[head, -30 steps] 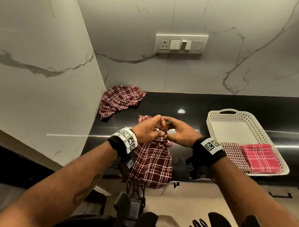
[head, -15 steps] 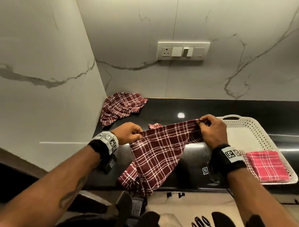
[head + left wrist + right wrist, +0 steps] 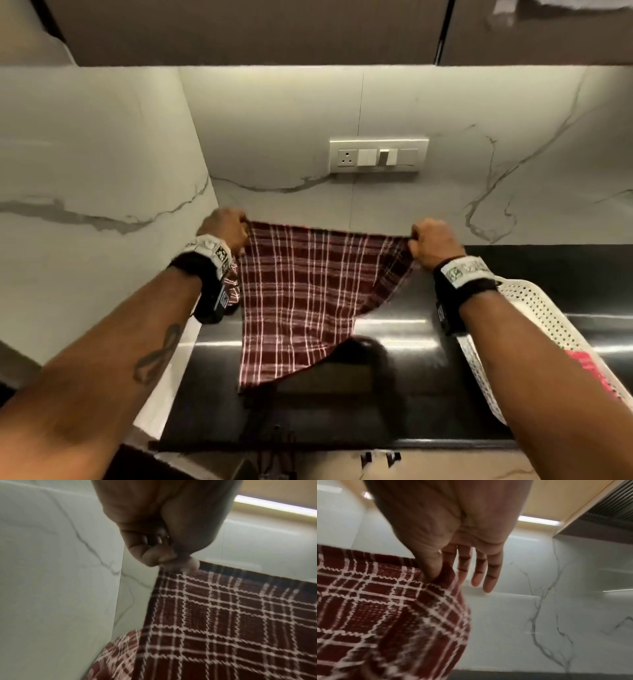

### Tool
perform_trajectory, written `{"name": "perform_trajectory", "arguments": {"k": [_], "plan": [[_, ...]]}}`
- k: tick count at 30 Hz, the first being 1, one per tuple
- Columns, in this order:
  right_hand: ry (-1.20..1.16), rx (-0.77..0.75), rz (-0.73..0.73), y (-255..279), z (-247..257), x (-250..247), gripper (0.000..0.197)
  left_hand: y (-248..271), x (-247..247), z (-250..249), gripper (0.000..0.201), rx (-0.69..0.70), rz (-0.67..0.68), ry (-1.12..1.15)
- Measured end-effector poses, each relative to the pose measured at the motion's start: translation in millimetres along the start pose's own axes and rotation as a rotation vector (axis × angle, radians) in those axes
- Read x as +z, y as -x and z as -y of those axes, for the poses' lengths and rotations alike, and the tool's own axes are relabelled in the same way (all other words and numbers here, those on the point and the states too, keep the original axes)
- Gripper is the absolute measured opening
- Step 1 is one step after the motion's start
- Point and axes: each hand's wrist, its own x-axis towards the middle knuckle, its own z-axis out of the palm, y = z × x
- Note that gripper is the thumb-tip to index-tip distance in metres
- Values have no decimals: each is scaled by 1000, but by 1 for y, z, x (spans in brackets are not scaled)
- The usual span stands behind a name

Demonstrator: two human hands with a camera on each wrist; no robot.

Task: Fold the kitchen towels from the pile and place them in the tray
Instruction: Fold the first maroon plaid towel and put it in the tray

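Note:
A maroon checked towel [image 3: 301,294] hangs spread out above the black counter [image 3: 404,346], held up by its two top corners. My left hand [image 3: 227,228] pinches the left corner; the left wrist view shows thumb and curled fingers [image 3: 159,558] clamped on the towel [image 3: 223,622]. My right hand [image 3: 430,240] pinches the right corner with thumb and forefinger, and in the right wrist view the other fingers [image 3: 479,572] stretch out straight beside the towel [image 3: 385,608]. The white perforated tray [image 3: 534,308] lies at the right, partly behind my right forearm, with a folded pink towel [image 3: 592,370] inside.
A marble wall closes the left side and the back. A switch panel [image 3: 378,156] sits on the back wall, and cabinets hang overhead. A piece of another maroon towel [image 3: 234,291] shows behind my left wrist, in the counter's back left corner.
My hands have moved apart and upward, pulling the bunched towel open until it hangs spread between them. The head view has tilted up, bringing the cabinets into view.

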Motion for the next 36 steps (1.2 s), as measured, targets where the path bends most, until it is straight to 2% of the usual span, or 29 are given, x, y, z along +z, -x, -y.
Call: {"name": "perform_trajectory", "arguments": {"k": [4,7,10,13,15,18,21,24,26,30,36], "plan": [[-111,-61,-379,-6,15,-76,19,9,-69,-20,25,6,-327,157],[-88,-59,-549,11,17,-113,21,37,-94,-23,20,46,-486,260],[-93,-81,-591,38,7,-119,18,85,-92,-21,20,102,-589,313],[-105,-72,-522,82,-14,-86,24,147,-56,-13,19,131,-618,338],[-227,-102,-448,120,-27,-49,24,188,-14,0,17,118,-581,349],[-366,-166,-270,178,-45,20,22,254,52,25,26,73,-403,340],[-308,-148,-42,225,-65,86,25,305,99,47,32,60,-216,318],[-228,-112,176,264,-79,129,31,340,133,68,28,6,-17,274],[-176,-95,272,283,-83,145,30,354,150,77,19,-33,69,240],[-140,-65,343,301,-85,150,20,365,161,80,24,-46,155,240],[-304,20,437,305,-93,128,23,364,142,77,19,-70,233,189]]}}
